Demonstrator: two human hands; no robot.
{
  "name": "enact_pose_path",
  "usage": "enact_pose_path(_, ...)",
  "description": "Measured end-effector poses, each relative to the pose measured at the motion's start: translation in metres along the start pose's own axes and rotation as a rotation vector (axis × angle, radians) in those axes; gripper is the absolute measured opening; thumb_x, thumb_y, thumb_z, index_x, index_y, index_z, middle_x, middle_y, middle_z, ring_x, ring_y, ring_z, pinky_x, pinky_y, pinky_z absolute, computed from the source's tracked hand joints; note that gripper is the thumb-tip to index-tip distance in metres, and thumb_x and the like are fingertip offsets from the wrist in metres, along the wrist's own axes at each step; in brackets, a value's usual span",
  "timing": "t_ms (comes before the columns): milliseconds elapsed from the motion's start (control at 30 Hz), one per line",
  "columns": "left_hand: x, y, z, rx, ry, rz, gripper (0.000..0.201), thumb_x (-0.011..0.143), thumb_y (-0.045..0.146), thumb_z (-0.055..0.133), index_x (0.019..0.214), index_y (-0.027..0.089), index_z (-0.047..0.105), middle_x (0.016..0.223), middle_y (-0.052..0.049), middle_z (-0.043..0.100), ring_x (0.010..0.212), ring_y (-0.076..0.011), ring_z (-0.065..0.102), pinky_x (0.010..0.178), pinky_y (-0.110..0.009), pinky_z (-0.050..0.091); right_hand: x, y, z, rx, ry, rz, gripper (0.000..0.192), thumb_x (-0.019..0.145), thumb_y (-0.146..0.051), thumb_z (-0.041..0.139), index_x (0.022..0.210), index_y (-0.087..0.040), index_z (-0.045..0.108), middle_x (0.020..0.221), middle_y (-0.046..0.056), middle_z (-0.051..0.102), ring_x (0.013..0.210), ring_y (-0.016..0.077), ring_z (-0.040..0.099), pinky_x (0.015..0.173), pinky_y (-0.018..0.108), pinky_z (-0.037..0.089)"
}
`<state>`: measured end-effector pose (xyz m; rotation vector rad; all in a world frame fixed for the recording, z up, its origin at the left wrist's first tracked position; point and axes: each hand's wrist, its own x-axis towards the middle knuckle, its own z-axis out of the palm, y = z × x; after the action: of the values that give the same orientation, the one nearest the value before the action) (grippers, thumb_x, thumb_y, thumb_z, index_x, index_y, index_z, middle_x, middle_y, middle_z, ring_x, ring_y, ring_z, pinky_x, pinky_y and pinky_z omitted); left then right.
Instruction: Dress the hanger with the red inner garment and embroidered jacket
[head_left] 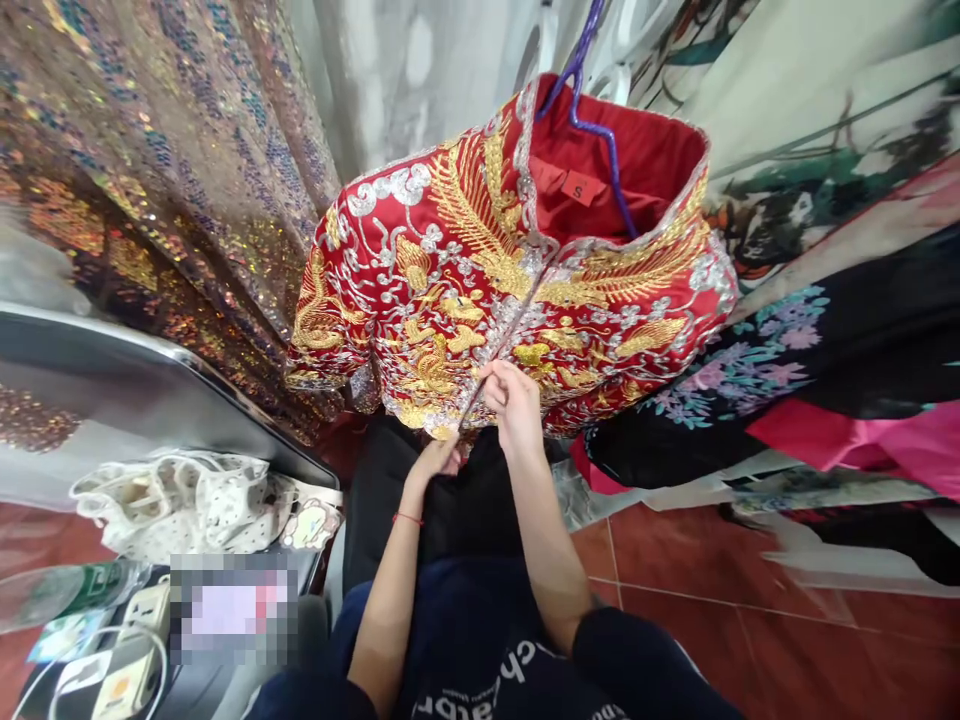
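A red jacket [600, 290] thick with gold and silver embroidery hangs in front of me on a purple hanger [592, 115]. Its red lining and a small label show at the open collar. My right hand [511, 400] pinches the front opening seam near the hem. Lower down, my left hand [439, 458] grips the bottom edge of the same jacket, partly hidden behind dark fabric. A red thread circles my left wrist.
Sequined gold fabric [150, 150] hangs at the left. Floral black and pink garments [825, 380] hang at the right. A table edge [187, 370] at left carries a spotted white bag [187, 500], a plastic bottle [67, 590] and a power strip [127, 660]. Red floor tiles [712, 600] lie below.
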<state>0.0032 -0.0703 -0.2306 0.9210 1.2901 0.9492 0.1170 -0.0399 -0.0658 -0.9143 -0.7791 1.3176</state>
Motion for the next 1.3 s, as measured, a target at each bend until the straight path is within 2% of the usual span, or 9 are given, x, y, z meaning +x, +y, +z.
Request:
enact_pose_path(67, -0.016, 0.026, 0.004, 0.111, -0.03, 0.013, 0.046, 0.071, 0.054, 0.078, 0.048, 0.021, 0.056, 0.041, 0.0, 0.053, 0.057, -0.018, 0.063, 0.063, -0.026, 0.047, -0.004, -0.002, -0.004, -0.022, -0.032, 0.039, 0.027, 0.073, -0.042, 0.068, 0.066, -0.016, 0.065, 0.044, -0.011, 0.031, 0.04, 0.0023, 0.017, 0.043, 0.021, 0.011)
enact_pose_path(133, -0.027, 0.061, 0.009, 0.236, -0.016, 0.098, 0.037, 0.072, 0.045, 0.078, 0.053, 0.022, 0.057, 0.049, 0.001, 0.057, 0.057, -0.0157, 0.059, 0.06, -0.025, 0.039, -0.007, -0.002, -0.007, -0.047, -0.067, 0.079, 0.025, 0.072, -0.041, 0.066, 0.065, -0.016, 0.065, 0.042, -0.01, 0.034, 0.039, 0.0024, 0.019, 0.042, 0.021, 0.01)
enact_pose_path(233, -0.032, 0.115, 0.019, 0.729, 0.22, 0.455, 0.016, 0.083, 0.033, 0.067, 0.074, 0.022, 0.06, 0.073, -0.002, 0.067, 0.069, -0.0183, 0.062, 0.063, -0.027, 0.034, -0.012, -0.004, -0.006, -0.06, -0.112, 0.117, 0.024, 0.07, -0.039, 0.064, 0.059, -0.018, 0.059, 0.041, -0.01, 0.031, 0.039, 0.0024, 0.017, 0.042, 0.022, 0.009)
enact_pose_path(333, -0.03, 0.143, 0.027, 0.928, 0.325, 0.554, 0.014, 0.091, 0.025, 0.055, 0.078, 0.021, 0.06, 0.078, -0.006, 0.068, 0.075, -0.0211, 0.064, 0.064, -0.028, 0.032, -0.016, -0.005, -0.003, -0.072, -0.14, 0.127, 0.028, 0.069, -0.041, 0.066, 0.057, -0.019, 0.053, 0.042, -0.012, 0.026, 0.04, 0.0021, 0.012, 0.042, 0.022, 0.008)
enact_pose_path(600, -0.031, 0.129, 0.036, 0.87, 0.251, 0.541, 0.023, 0.095, 0.025, 0.05, 0.108, 0.02, 0.068, 0.091, -0.011, 0.075, 0.08, -0.0249, 0.07, 0.065, -0.028, 0.035, -0.026, -0.009, 0.007, -0.014, -0.046, -0.013, 0.029, 0.077, -0.046, 0.068, 0.069, -0.018, 0.062, 0.047, -0.012, 0.024, 0.043, 0.0038, 0.014, 0.044, 0.023, 0.011)
enact_pose_path(867, -0.046, 0.136, 0.05, 0.818, 0.229, 0.51, 0.016, 0.094, 0.029, 0.053, 0.084, 0.021, 0.063, 0.067, -0.003, 0.063, 0.06, -0.0174, 0.06, 0.059, -0.026, 0.031, -0.02, -0.064, 0.026, -0.136, -0.02, -0.248, 0.029, 0.088, -0.046, 0.063, 0.085, -0.019, 0.074, 0.051, -0.009, 0.026, 0.046, 0.0063, 0.019, 0.043, 0.024, 0.017)
enact_pose_path(1100, -0.049, 0.133, 0.052, 0.824, 0.228, 0.528, 0.016, 0.096, 0.03, 0.052, 0.085, 0.022, 0.06, 0.07, -0.002, 0.064, 0.058, -0.0156, 0.058, 0.059, -0.025, 0.031, 0.001, -0.09, 0.044, -0.165, 0.016, -0.448, 0.031, 0.094, -0.045, 0.056, 0.085, -0.02, 0.073, 0.054, -0.007, 0.027, 0.048, 0.0069, 0.023, 0.045, 0.024, 0.019)
enact_pose_path(1200, -0.051, 0.151, 0.043, 0.928, 0.186, 0.559, 0.018, 0.096, 0.031, 0.054, 0.084, 0.021, 0.062, 0.068, -0.002, 0.064, 0.059, -0.0165, 0.06, 0.058, -0.026, 0.031, 0.003, -0.087, 0.042, -0.16, 0.011, -0.449, 0.03, 0.092, -0.047, 0.059, 0.085, -0.021, 0.072, 0.055, -0.007, 0.032, 0.048, 0.0065, 0.025, 0.046, 0.024, 0.021)
enact_pose_path(1300, -0.054, 0.196, 0.027, 0.97, 0.236, 0.777, 0.021, 0.098, 0.035, 0.052, 0.094, 0.02, 0.066, 0.074, -0.003, 0.067, 0.063, -0.0156, 0.061, 0.059, -0.025, 0.034, 0.002, -0.085, 0.036, -0.182, -0.072, -0.401, 0.031, 0.089, -0.05, 0.062, 0.082, -0.021, 0.07, 0.054, -0.008, 0.032, 0.047, 0.0062, 0.024, 0.045, 0.024, 0.02)
